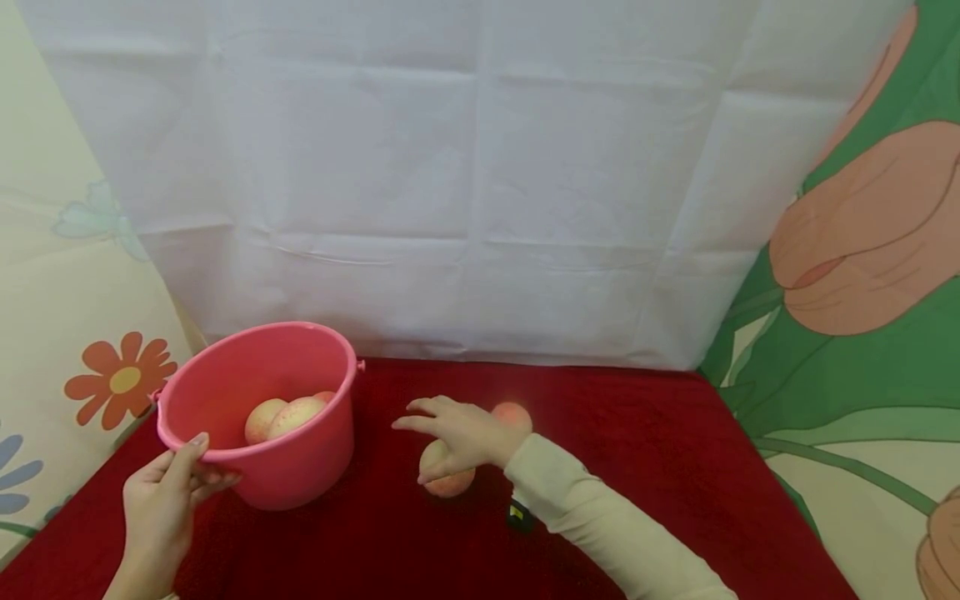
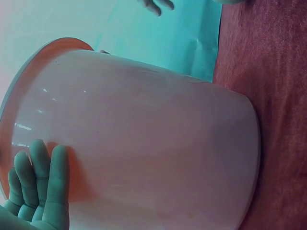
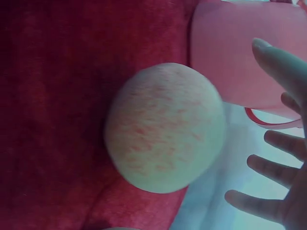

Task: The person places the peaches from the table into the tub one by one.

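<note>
A pink bucket stands at the left of the head view, with several peaches inside. My left hand grips its near rim, thumb over the edge and fingers against the outside wall; the left wrist view shows those fingers beside the bucket's wall. To the right of the bucket, my right hand is spread over a peach on the cloth. In the right wrist view, a gap shows between that peach and the extended fingers. Another peach lies behind the right wrist, partly hidden.
A red cloth covers the table. Behind it hangs a creased white sheet, with flower-patterned fabric at both sides. A small dark object with a yellow-green mark shows beside the right sleeve.
</note>
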`<move>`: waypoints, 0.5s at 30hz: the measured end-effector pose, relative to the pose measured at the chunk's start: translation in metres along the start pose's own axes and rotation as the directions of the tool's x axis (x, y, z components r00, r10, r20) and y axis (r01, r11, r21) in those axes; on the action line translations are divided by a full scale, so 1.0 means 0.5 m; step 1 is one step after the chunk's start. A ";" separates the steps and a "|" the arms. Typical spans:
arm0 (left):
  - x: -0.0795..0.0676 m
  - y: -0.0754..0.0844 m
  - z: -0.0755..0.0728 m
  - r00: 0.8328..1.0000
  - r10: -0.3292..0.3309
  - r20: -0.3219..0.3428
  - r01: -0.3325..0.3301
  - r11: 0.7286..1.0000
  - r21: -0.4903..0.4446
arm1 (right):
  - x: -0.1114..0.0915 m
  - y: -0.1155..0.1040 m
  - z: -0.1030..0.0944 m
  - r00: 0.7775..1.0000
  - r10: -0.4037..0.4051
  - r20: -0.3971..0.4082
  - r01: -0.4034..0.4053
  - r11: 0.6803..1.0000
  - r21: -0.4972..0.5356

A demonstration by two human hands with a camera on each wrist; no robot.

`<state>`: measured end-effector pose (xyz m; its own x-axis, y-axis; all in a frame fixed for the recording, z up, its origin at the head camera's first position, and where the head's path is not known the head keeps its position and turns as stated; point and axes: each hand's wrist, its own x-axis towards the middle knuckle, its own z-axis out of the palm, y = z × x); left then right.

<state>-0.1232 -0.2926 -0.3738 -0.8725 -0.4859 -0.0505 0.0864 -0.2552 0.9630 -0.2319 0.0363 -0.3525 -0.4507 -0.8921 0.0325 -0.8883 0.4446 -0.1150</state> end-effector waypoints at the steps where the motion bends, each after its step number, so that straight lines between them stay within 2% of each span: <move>1: 0.002 -0.002 -0.002 1.000 0.001 0.003 -0.001 1.000 -0.007 | -0.001 0.000 0.004 1.000 -0.001 0.005 0.001 1.000 0.002; 9: 0.056 -0.054 -0.054 0.997 0.038 0.062 -0.038 0.999 0.000 | -0.006 0.006 0.045 0.998 0.030 0.048 -0.031 0.999 0.027; 11: 0.057 -0.055 -0.054 0.997 0.042 0.061 -0.041 0.999 -0.023 | -0.007 0.007 0.052 0.998 0.036 0.051 -0.038 0.999 0.029; 15: 0.048 -0.048 -0.043 0.999 0.030 0.019 -0.030 0.999 -0.014 | -0.008 0.012 0.065 0.997 0.043 0.065 -0.044 0.999 0.021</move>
<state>-0.1360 -0.3163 -0.4036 -0.8783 -0.4777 -0.0169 0.1189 -0.2525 0.9603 -0.2324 0.0401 -0.3856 -0.4816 -0.8756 -0.0375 -0.8654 0.4819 -0.1371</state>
